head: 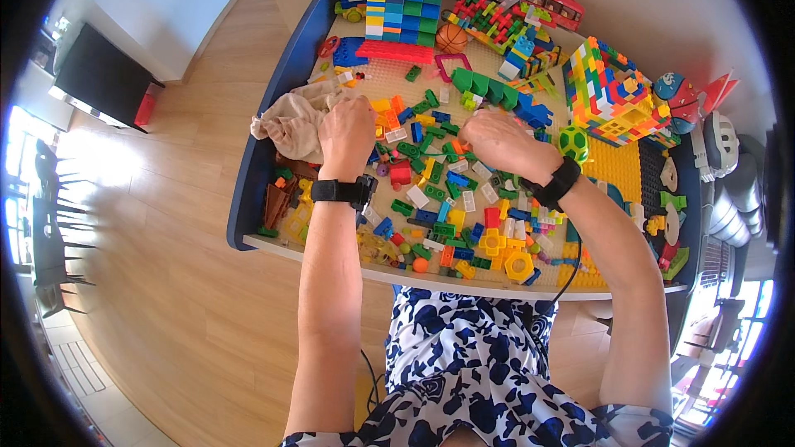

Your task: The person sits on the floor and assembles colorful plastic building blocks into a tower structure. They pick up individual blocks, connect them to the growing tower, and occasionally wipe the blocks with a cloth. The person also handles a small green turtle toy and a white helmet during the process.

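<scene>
My left hand (348, 133) is closed on the right side of a crumpled beige cloth (292, 121), at the left of a play table with blue sides. Its fingertips are hidden. My right hand (504, 139) hovers low over loose building bricks, fingers curled down and out of sight, so whether anything is in them does not show. Between the hands lie several green bricks (408, 149), orange bricks (391, 119) and a red brick (400, 172). Just beyond the right hand is a row of green sloped bricks (484, 88) joined to blue ones (533, 112).
A tall brick tower (404, 3) stands at the back left, and a multicoloured brick house (615, 96) at the right. Nearby are a small basketball (451, 38), a green ball (573, 143) and a red toy bus (540, 0). The blue side panel (292, 49) rises at the left.
</scene>
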A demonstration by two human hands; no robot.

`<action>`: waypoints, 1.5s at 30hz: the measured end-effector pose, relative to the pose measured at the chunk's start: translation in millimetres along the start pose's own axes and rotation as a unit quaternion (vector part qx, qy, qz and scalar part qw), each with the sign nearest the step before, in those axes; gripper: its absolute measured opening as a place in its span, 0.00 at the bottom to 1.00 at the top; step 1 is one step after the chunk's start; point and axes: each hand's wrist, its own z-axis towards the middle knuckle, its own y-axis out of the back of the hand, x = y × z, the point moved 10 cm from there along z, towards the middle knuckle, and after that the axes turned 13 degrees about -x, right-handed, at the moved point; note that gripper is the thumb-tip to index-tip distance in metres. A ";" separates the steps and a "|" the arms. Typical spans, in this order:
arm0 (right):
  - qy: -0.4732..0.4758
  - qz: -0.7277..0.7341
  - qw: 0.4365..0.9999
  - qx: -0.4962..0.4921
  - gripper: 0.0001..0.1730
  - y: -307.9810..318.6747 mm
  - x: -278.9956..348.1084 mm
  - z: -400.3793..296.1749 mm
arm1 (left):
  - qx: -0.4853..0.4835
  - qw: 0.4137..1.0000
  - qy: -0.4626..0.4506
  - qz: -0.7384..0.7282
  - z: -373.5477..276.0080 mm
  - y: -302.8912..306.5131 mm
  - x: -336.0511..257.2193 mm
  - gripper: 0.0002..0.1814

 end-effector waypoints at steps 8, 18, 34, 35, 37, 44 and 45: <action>0.105 0.149 0.976 -0.118 0.20 0.1 63.4 9.5 | -0.071 0.994 0.057 -0.062 12.3 26.9 3.3 0.12; 0.161 0.134 0.976 -0.060 0.20 -14.1 89.3 -2.7 | -0.120 0.979 0.092 -0.137 16.3 40.0 10.9 0.09; 0.016 0.118 0.993 -0.005 0.04 -0.1 36.4 0.1 | 0.061 0.984 0.018 -0.164 2.9 5.1 -31.2 0.14; 0.024 0.122 0.989 -0.084 0.06 6.2 28.2 2.8 | 0.063 0.988 -0.007 -0.138 0.8 1.5 -33.9 0.16; 0.004 0.135 0.987 -0.092 0.16 -1.0 17.1 9.9 | 0.067 0.993 -0.056 -0.083 -2.9 0.7 -45.6 0.24; -0.017 0.063 0.997 -0.045 0.31 -14.4 32.7 11.2 | 0.154 0.984 -0.090 0.027 -22.1 -22.8 -41.8 0.24; 0.011 0.067 0.996 -0.054 0.31 -14.4 38.3 6.2 | 0.151 0.984 -0.091 0.039 -21.4 -23.5 -41.3 0.21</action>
